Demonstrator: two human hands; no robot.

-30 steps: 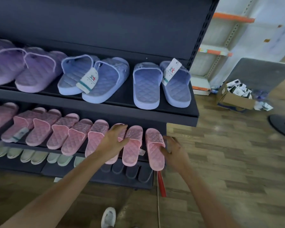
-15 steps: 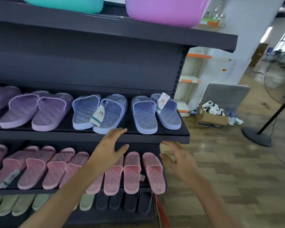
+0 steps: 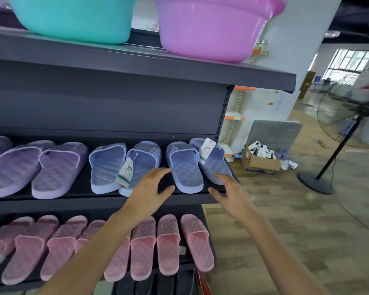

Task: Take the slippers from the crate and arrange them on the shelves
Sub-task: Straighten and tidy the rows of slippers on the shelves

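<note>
On dark shelves (image 3: pixel 73 204), rows of slippers (image 3: pixel 168 245), plank floor (image 3: pixel 285 220), standing fan (image 3: pixel 366 109)

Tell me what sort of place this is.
Probably a shop being stocked: tagged slippers in rows on a shelf, basins above, an open carton on the floor.
</note>
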